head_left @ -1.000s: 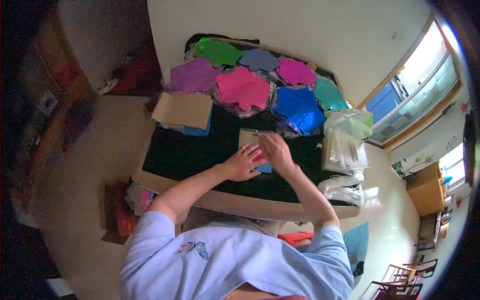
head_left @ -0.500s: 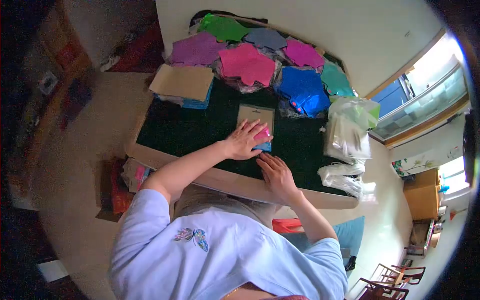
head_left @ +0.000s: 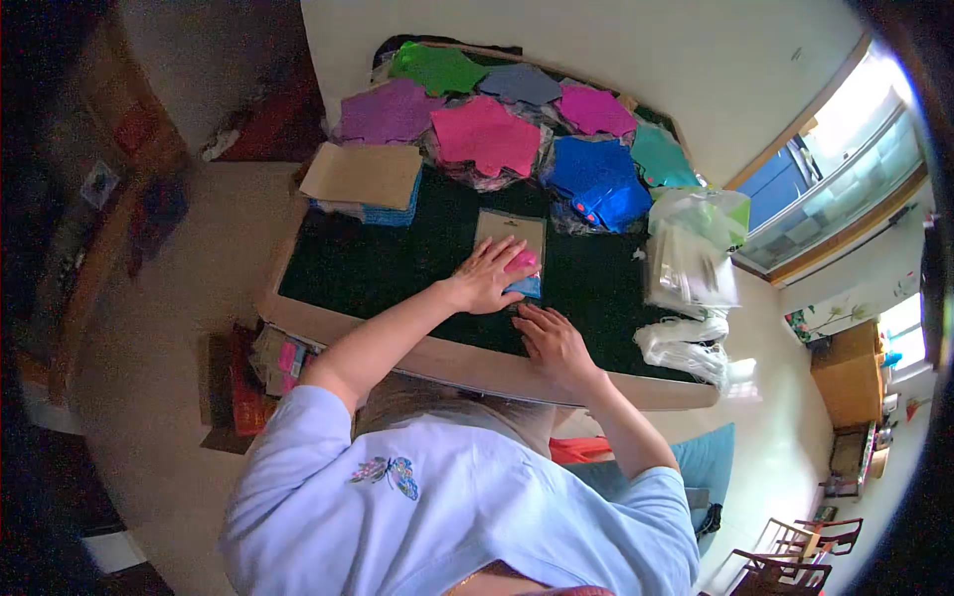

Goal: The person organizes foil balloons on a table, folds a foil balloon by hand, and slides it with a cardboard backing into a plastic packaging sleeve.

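A flat clear packet (head_left: 513, 226) lies on the dark green mat, with a brown card at its top and pink and blue pieces showing lower down. My left hand (head_left: 487, 276) rests flat across the packet, fingers spread, covering much of its middle and left side. Just below the packet's lower edge is my right hand (head_left: 556, 343), its fingertips on the mat with the fingers loosely stretched. Whether those fingertips touch the packet's plastic edge I cannot tell.
Stacks of coloured sheets, including a pink stack (head_left: 487, 134) and a blue stack (head_left: 599, 184), line the back of the table. Brown cards (head_left: 363, 175) are piled at left. Clear plastic bags (head_left: 688, 263) and a white string bundle (head_left: 686, 348) lie at right.
Both hands stay nearly in place, the left still flat on the packet. The head view has shifted slightly.
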`<state>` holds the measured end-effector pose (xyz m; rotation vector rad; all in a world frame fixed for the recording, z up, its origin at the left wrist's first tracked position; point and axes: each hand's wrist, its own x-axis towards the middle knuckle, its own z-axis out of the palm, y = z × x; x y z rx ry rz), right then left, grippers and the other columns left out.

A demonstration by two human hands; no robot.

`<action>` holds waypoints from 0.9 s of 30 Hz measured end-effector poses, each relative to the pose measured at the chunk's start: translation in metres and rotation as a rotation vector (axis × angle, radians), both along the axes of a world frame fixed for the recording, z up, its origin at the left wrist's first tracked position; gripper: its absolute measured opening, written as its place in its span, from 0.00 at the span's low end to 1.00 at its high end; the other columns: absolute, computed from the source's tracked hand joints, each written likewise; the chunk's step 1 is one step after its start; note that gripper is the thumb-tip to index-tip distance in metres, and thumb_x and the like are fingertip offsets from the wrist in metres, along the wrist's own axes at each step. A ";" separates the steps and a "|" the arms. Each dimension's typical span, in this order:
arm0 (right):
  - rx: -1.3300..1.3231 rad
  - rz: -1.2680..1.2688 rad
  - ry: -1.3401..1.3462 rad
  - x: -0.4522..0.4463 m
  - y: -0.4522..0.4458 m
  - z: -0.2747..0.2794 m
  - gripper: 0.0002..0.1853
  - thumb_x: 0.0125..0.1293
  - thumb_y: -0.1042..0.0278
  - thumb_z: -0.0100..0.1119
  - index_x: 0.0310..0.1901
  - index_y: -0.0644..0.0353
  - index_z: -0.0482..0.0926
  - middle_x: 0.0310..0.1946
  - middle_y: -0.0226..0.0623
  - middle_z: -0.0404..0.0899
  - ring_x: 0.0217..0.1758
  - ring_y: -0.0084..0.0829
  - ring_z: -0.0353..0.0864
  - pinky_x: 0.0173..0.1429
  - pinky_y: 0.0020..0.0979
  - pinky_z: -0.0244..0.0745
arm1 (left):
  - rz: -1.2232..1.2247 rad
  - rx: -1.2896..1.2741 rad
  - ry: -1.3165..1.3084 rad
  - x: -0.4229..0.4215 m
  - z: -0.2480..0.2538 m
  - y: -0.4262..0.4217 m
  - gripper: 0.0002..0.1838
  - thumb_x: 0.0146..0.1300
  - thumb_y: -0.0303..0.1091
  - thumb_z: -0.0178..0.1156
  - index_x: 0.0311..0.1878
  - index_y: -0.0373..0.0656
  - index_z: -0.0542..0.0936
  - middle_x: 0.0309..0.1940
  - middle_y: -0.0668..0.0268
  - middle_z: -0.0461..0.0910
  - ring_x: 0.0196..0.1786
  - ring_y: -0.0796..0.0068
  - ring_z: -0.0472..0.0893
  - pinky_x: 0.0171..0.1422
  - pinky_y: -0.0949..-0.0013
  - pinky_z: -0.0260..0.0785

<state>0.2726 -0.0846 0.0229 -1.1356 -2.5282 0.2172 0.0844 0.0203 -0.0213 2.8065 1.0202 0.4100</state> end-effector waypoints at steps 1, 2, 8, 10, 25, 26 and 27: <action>-0.005 0.026 0.021 0.002 0.004 0.003 0.15 0.58 0.73 0.52 0.48 0.59 0.74 0.50 0.45 0.75 0.53 0.42 0.75 0.57 0.41 0.69 | 0.004 -0.003 0.002 0.000 0.001 -0.001 0.31 0.61 0.52 0.50 0.67 0.62 0.58 0.70 0.53 0.46 0.72 0.51 0.45 0.72 0.45 0.36; 0.005 0.023 0.023 0.006 0.015 0.002 0.15 0.58 0.73 0.52 0.48 0.59 0.74 0.50 0.45 0.75 0.53 0.42 0.75 0.57 0.41 0.69 | 0.007 -0.002 0.005 0.000 0.003 -0.002 0.30 0.61 0.52 0.50 0.67 0.62 0.59 0.70 0.53 0.47 0.71 0.50 0.46 0.72 0.46 0.36; -0.217 -0.570 0.548 0.005 0.137 -0.032 0.13 0.56 0.67 0.59 0.41 0.62 0.75 0.31 0.45 0.80 0.33 0.35 0.80 0.38 0.36 0.73 | 0.053 -0.012 0.057 0.007 0.000 -0.003 0.32 0.62 0.53 0.48 0.69 0.58 0.55 0.70 0.51 0.46 0.72 0.50 0.44 0.72 0.45 0.36; -0.153 -0.558 0.556 0.010 0.183 -0.071 0.13 0.55 0.65 0.60 0.40 0.63 0.75 0.31 0.45 0.80 0.31 0.35 0.80 0.37 0.36 0.73 | 0.051 0.029 0.053 0.006 -0.001 -0.004 0.32 0.62 0.53 0.47 0.69 0.59 0.55 0.70 0.51 0.47 0.72 0.49 0.44 0.72 0.45 0.36; -0.933 -0.108 0.223 -0.002 0.241 0.001 0.12 0.57 0.63 0.60 0.37 0.61 0.79 0.29 0.31 0.79 0.33 0.22 0.74 0.36 0.29 0.72 | 0.021 0.096 -0.121 0.003 -0.005 -0.009 0.32 0.57 0.51 0.54 0.66 0.59 0.62 0.69 0.51 0.48 0.70 0.45 0.48 0.70 0.42 0.40; -0.964 -0.170 -0.143 -0.012 0.244 0.016 0.13 0.58 0.61 0.59 0.39 0.61 0.80 0.32 0.32 0.80 0.36 0.21 0.74 0.39 0.29 0.72 | 0.008 0.063 -0.170 0.003 -0.005 -0.008 0.32 0.57 0.50 0.55 0.65 0.60 0.63 0.69 0.52 0.48 0.70 0.44 0.47 0.70 0.42 0.39; -0.960 -0.162 -0.149 -0.017 0.252 0.015 0.13 0.58 0.61 0.59 0.39 0.61 0.80 0.32 0.32 0.80 0.36 0.21 0.74 0.39 0.29 0.72 | 0.017 0.067 -0.171 0.002 -0.004 -0.008 0.32 0.57 0.50 0.55 0.65 0.60 0.63 0.69 0.52 0.48 0.70 0.44 0.47 0.70 0.42 0.39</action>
